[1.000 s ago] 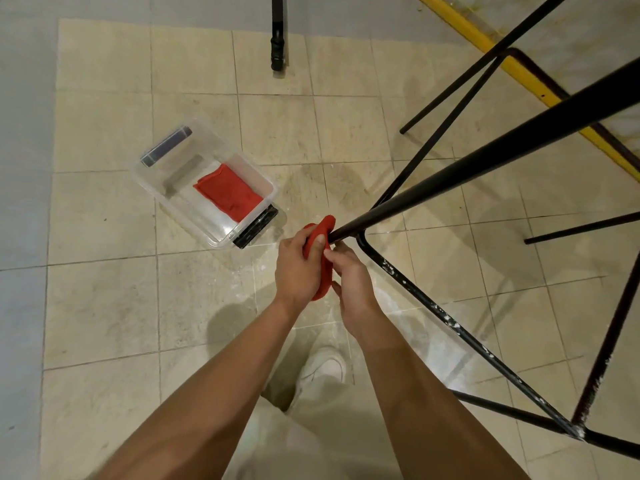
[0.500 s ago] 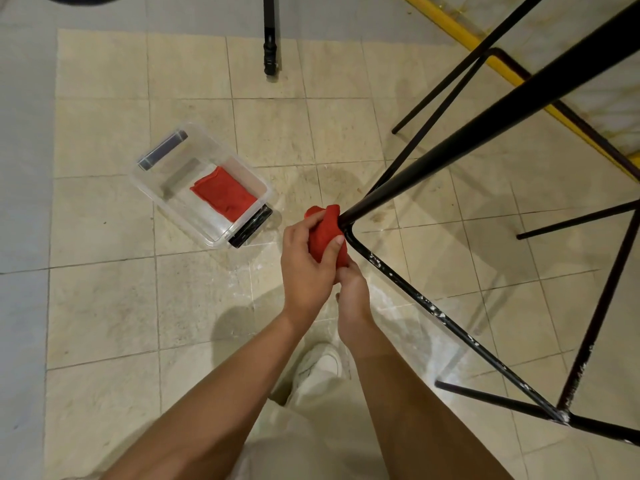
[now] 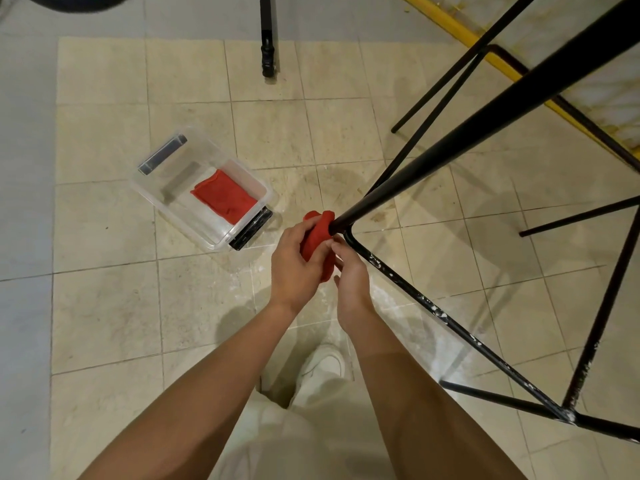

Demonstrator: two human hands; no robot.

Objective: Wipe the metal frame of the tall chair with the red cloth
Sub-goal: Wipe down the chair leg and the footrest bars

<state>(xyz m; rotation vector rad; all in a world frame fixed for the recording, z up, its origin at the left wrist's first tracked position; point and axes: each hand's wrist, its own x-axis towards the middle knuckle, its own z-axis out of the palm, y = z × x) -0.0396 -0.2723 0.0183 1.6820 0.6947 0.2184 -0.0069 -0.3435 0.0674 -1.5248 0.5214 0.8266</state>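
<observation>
Down on the tiled floor (image 3: 104, 237), left side, sits a clear plastic bin (image 3: 211, 155) w/ a second red rag (image 3: 223, 200) lying flat in its right half. Right of the bin, approx. mid-floor, the person's left hand (image 3: 294, 268) has its fingers curled round the red cloth (image 3: 317, 237), thumb on top. The cloth is bunched into a thick wad, bright red and matte. Its long axis runs up-down in view, and the upper end is pressed over the bend of the chair frame (image 3: 485, 123). The right hand (image 3: 351, 278) is just beside it, fingertips bent in and nipping the cloth's lower edge. A white shoe (image 3: 320, 368) shows below, between the forearms.

From the bend, a thick glossy black leg climbs toward the upper right corner. A thinner rail (image 3: 433, 306) runs off toward the lower right, speckled w/ white marks. More thin black bars cross further right. A yellow strip (image 3: 460, 27) lies along the floor's top right edge.
</observation>
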